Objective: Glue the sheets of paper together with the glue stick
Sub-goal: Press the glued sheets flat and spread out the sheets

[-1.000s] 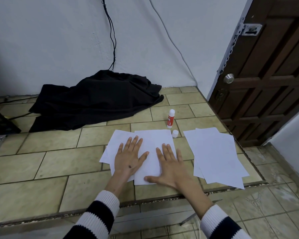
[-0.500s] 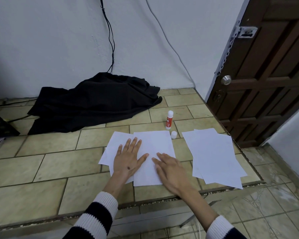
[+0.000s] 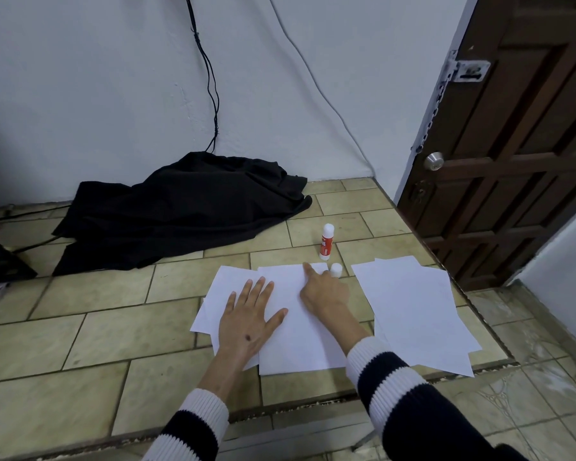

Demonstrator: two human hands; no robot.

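Observation:
Two overlapping white sheets [image 3: 293, 341] lie on the tiled platform in front of me. My left hand [image 3: 248, 322] rests flat on them with its fingers spread. My right hand [image 3: 325, 291] is at the top edge of the upper sheet, index finger stretched out on the paper. Its other fingers are bent down right next to the white glue cap [image 3: 336, 270]; whether they touch it I cannot tell. The uncapped red and white glue stick [image 3: 326, 242] stands upright just beyond the sheets. A loose stack of white paper [image 3: 416, 311] lies to the right.
A crumpled black cloth [image 3: 180, 211] lies at the back against the white wall, with cables hanging above it. A brown wooden door [image 3: 519, 154] stands at the right. The platform edge [image 3: 313, 404] runs across near me, with lower floor tiles beyond.
My right hand has slid forward along the upper sheet from its near edge to its far edge, ending beside the cap. My left hand has stayed flat on the sheets.

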